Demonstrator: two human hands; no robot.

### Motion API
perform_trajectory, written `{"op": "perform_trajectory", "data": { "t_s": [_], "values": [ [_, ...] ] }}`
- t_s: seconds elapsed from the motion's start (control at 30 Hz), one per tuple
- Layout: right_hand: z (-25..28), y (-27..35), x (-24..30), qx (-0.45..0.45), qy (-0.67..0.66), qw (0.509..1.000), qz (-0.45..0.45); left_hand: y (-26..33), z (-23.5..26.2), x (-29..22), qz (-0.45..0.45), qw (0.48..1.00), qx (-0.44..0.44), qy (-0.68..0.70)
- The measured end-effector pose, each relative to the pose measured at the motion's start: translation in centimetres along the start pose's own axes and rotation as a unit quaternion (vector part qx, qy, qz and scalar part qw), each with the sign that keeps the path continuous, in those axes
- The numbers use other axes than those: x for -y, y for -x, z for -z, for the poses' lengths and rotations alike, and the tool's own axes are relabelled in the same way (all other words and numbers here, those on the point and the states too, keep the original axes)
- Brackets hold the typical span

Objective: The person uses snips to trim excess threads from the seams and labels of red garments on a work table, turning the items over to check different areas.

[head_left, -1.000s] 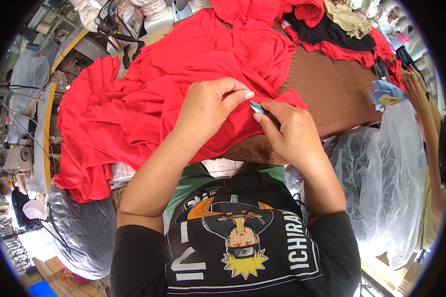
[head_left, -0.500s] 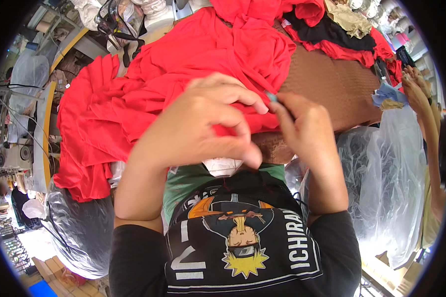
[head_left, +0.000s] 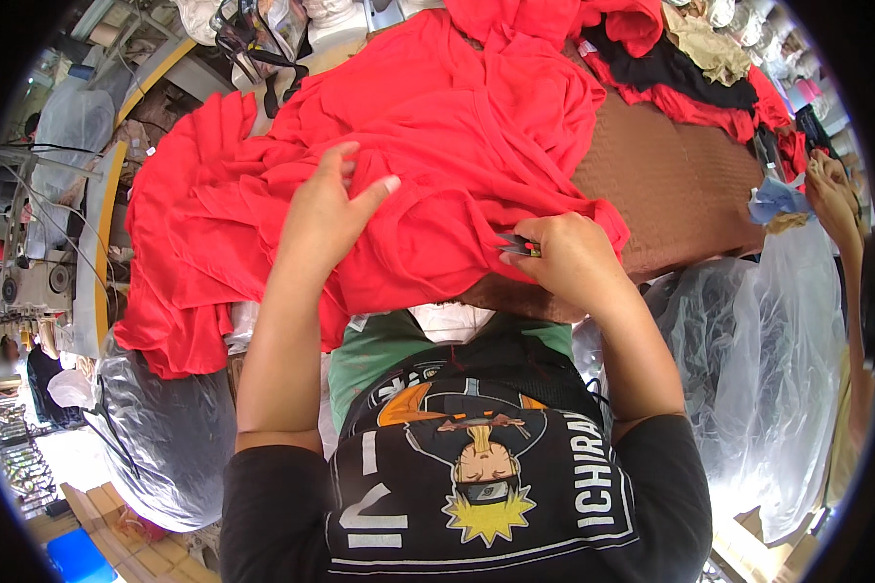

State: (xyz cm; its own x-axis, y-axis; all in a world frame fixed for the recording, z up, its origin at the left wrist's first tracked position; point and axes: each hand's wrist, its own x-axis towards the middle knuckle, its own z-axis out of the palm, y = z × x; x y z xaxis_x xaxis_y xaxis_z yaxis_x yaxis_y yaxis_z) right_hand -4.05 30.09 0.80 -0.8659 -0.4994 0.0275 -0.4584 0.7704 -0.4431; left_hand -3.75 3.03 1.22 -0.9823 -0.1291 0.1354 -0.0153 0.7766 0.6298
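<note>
Red fabric (head_left: pixel 428 146) lies in loose folds across the brown padded surface. In my right hand (head_left: pixel 574 257) is a pair of thread snips (head_left: pixel 518 245); the dark blades point left from my curled fingers, over the near right part of the cloth. My left hand (head_left: pixel 326 214) is open above the red folds on the left, thumb and fingers apart, holding nothing. Whether its fingertips touch the cloth I cannot tell.
Bare brown padding (head_left: pixel 666 180) shows to the right. Black cloth (head_left: pixel 642 73) and crumpled tan paper (head_left: pixel 710 47) lie at the far right. Clear plastic bags (head_left: pixel 749 360) stand beside the surface. Another person's hand (head_left: pixel 831 194) is at the right edge, near a blue piece (head_left: pixel 780 199).
My hands, close together before, have moved apart. The left went left and opened out; the right came a little nearer, with the snips now in sight. The near right cloth has shifted.
</note>
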Motion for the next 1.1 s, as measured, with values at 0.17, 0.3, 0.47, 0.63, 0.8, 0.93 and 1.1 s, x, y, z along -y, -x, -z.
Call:
{"op": "perform_trajectory", "data": {
  "t_s": [0.17,0.3,0.47,0.63,0.8,0.93,1.1],
  "values": [
    [3.2,-0.2,-0.6,-0.256,-0.094,0.961,-0.056,-0.2,0.2,-1.9,-0.012,0.891,0.016,0.454],
    [4.2,-1.3,-3.0,-0.379,-0.106,0.912,-0.119,0.8,0.3,-3.3,0.006,0.833,0.056,0.551],
    [1.2,-2.1,-4.9,-0.337,-0.095,0.936,-0.025,1.2,-2.0,-2.5,0.009,0.838,0.120,0.533],
    [0.8,-2.1,-0.2,-0.208,-0.193,0.958,0.029,1.7,-2.1,-2.5,0.008,0.844,0.129,0.521],
    [0.2,-2.7,2.1,-0.191,-0.280,0.938,0.069,2.2,-2.0,-3.3,-0.005,0.845,0.140,0.515],
    [-0.5,-3.3,2.5,-0.192,-0.311,0.928,0.077,2.6,-2.2,-4.0,-0.007,0.849,0.123,0.514],
    [-0.5,-3.7,2.2,-0.188,-0.359,0.914,0.033,2.9,-2.1,-4.4,-0.057,0.868,0.124,0.477]
  ]
}}
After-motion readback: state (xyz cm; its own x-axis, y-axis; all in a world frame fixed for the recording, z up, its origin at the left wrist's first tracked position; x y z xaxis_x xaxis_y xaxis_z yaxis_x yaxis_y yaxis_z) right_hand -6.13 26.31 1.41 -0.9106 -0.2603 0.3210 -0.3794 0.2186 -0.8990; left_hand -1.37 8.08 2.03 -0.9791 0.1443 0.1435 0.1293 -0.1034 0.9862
